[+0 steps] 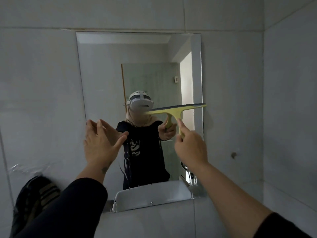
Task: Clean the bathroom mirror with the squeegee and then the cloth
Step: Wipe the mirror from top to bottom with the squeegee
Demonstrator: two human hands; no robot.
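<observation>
Dark sleeves (72,208) reached toward the wall mirror (106,69), where no legible writing showed. Against its right edge the yellow squeegee (178,109) lay with its blade nearly level, handle pointing down into the right hand (190,148), fingers clenched around it. Left hand (101,143) was raised at the mirror's left edge, its fingers (121,140) spread and holding nothing.

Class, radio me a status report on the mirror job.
Right hand gripping yellow squeegee, blade at mirror right edge. Left hand open, empty. Nothing blocking.
</observation>
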